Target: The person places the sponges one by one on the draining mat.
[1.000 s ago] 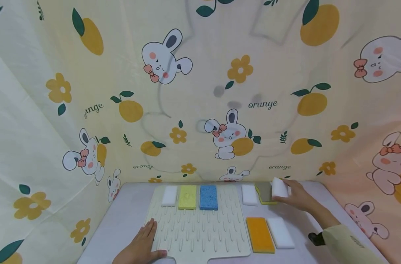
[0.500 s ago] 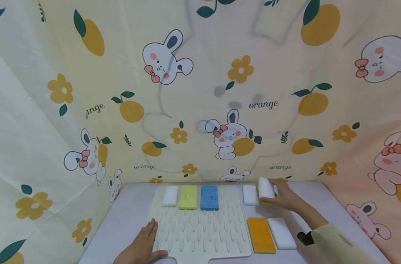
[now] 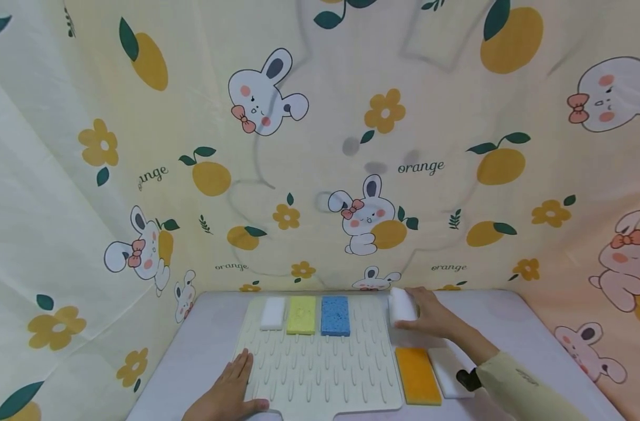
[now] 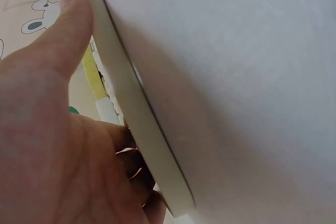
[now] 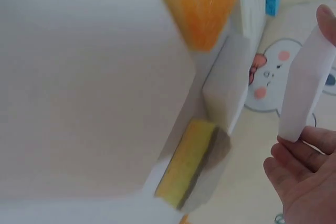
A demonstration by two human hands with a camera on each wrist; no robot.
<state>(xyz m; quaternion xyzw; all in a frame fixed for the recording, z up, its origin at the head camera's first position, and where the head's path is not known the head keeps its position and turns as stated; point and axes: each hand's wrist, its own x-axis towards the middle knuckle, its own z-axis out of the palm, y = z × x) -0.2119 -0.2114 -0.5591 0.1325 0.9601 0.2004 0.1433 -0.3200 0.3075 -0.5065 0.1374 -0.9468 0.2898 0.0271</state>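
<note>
My right hand (image 3: 430, 316) pinches a white sponge block (image 3: 402, 307) between thumb and fingertips. The block is held up off the table, just right of the cream ridged board (image 3: 320, 374). In the right wrist view, a second white sponge (image 5: 228, 82) lies on the table below the held block, and a yellow sponge with a grey side (image 5: 197, 166) lies beside it. The head view mostly hides these two behind my hand and the block. My left hand (image 3: 225, 386) rests on the board's left edge, fingers extended and thumb spread along the near edge.
On the board's far part lie a white sponge (image 3: 272, 313), a yellow sponge (image 3: 301, 314) and a blue sponge (image 3: 334, 316) in a row. An orange sponge (image 3: 419, 376) and another white block (image 3: 448, 371) lie right of the board. A printed curtain (image 3: 320, 146) closes off the back.
My right hand has carried the white sponge block leftward, past the yellow-and-grey sponge to over the white one near the board. My left hand has stayed in place.
</note>
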